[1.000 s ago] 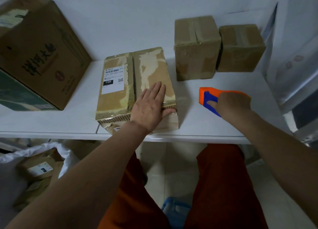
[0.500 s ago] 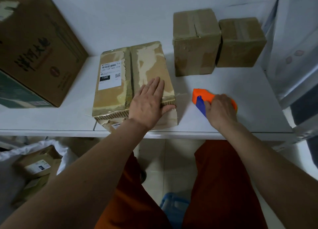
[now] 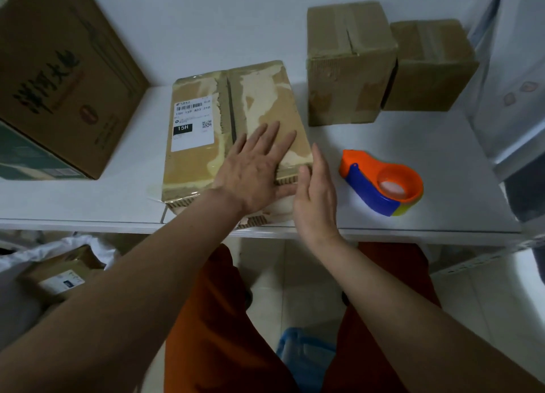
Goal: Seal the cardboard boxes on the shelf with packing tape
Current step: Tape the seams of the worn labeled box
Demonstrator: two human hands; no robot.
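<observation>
A flat cardboard box (image 3: 265, 97) with a white shipping label lies at the front of the white shelf (image 3: 427, 215), its top seam running front to back. My left hand (image 3: 253, 168) rests flat on its near right part, fingers straight. My right hand (image 3: 317, 195) stands edge-on against the box's right side, fingers straight, holding nothing. An orange and blue tape dispenser (image 3: 383, 183) lies on the shelf to the right of that hand, apart from it.
Two small taped boxes (image 3: 348, 68) (image 3: 430, 68) stand side by side at the back right. A large printed carton (image 3: 59, 77) fills the left. Below the shelf lie a white bag with parcels (image 3: 56, 271) and a blue container (image 3: 306, 357).
My right hand has let go of the tape dispenser, left it on the shelf and moved left to the box's right side. The left hand has stayed on the box.
</observation>
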